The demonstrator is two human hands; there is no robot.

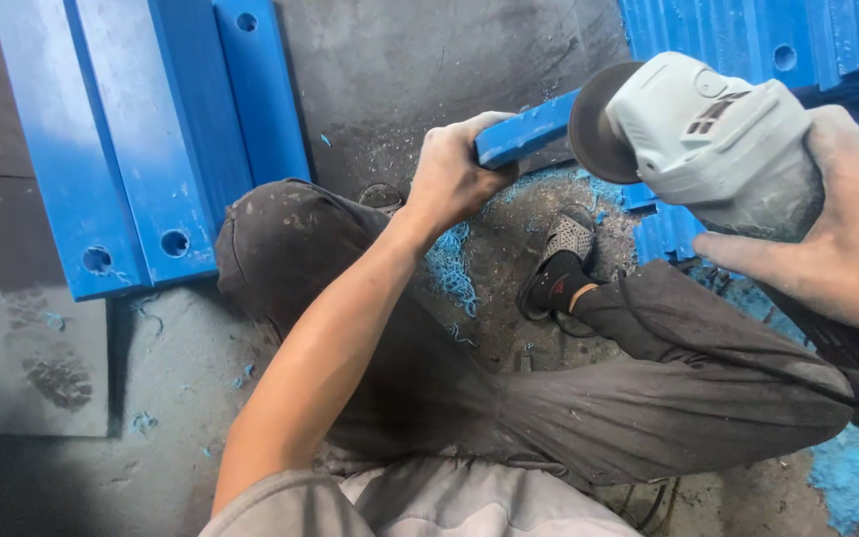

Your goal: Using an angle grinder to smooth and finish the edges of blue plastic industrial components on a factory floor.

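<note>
My left hand [454, 174] grips the near end of a blue plastic bar [527, 130] held up over my knees. My right hand [837, 224] holds a grey angle grinder [713, 139] by its body. The grinder's dark disc [594, 124] sits right against the bar's far side, just beyond my left fingers. My legs in dark trousers are bent below, and a black sandal [561, 261] shows between them.
Long blue plastic slabs with drilled holes [141, 139] lie on the dark floor at the left. More blue pieces [768, 40] are stacked at the top right. Blue shavings [852, 467] litter the floor. The grinder's black cord [748, 363] runs over my right thigh.
</note>
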